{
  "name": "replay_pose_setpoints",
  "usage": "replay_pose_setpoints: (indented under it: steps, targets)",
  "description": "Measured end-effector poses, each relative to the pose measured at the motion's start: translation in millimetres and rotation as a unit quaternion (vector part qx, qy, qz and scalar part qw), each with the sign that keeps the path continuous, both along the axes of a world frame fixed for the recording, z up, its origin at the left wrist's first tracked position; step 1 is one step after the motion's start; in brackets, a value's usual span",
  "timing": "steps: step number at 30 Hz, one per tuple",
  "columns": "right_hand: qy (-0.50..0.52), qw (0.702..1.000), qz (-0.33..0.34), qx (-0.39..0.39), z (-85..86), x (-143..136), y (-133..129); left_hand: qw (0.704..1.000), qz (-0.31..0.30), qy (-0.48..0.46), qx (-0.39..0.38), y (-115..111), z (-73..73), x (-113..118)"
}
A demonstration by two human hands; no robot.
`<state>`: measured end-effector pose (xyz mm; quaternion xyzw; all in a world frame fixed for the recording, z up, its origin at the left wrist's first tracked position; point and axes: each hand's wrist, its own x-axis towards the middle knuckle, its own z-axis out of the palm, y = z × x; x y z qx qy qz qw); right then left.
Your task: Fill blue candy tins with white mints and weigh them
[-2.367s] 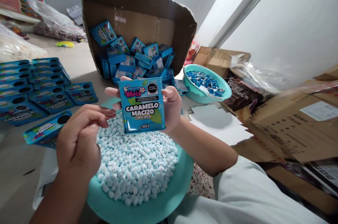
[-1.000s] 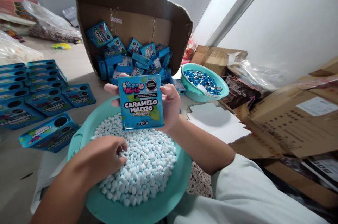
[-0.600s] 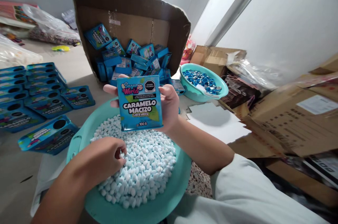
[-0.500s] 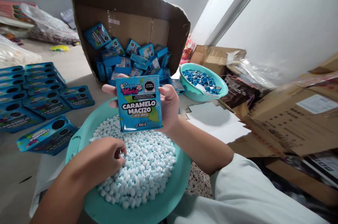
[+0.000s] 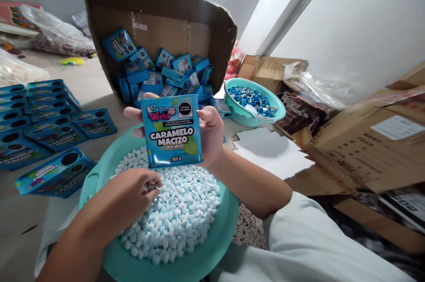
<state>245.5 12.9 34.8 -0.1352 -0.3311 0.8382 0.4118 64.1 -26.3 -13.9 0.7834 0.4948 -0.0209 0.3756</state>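
Note:
A blue square tin point(image 5: 171, 133) with candy lettering stands upright in my right hand point(image 5: 213, 136), its printed front facing me; the thumb grips one edge and fingertips show past the other. Below it, pale mint-coloured candies point(image 5: 186, 211) fill a turquoise basin point(image 5: 227, 229). My left hand point(image 5: 141, 189) is over the candies near the left side of the basin, with fingers curled and pinched together. Something small and shiny shows inside the fingers, too hidden to name.
Several blue tins point(image 5: 55, 133) with round holes stand at the left, one tin point(image 5: 56, 173) nearer. A tilted cardboard box point(image 5: 159, 1) holds more tins. A smaller turquoise basin point(image 5: 241, 116) holds blue and silver round pieces. Cartons point(image 5: 368, 149) lie at right.
My left hand has risen slightly and its fingers have curled tighter. The tin in my right hand sits a little further left in view, as the whole view has shifted slightly.

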Motion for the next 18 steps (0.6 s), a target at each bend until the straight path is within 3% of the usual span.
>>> replay_pose_setpoints:
  steps: [4,10,18]
  targets:
    - [0.013,1.000,0.000,-0.009,-0.8,3.0,-0.4,0.999,0.010,-0.018,0.042,3.6,-2.6,3.3]
    - [0.024,0.999,-0.023,-0.029,-4.5,8.1,0.7,0.984,0.040,-0.101,0.144,6.0,-17.6,-1.9]
    - [0.039,0.998,-0.009,-0.050,-5.8,8.3,1.5,0.977,0.059,-0.103,0.177,4.5,-9.1,-2.9]
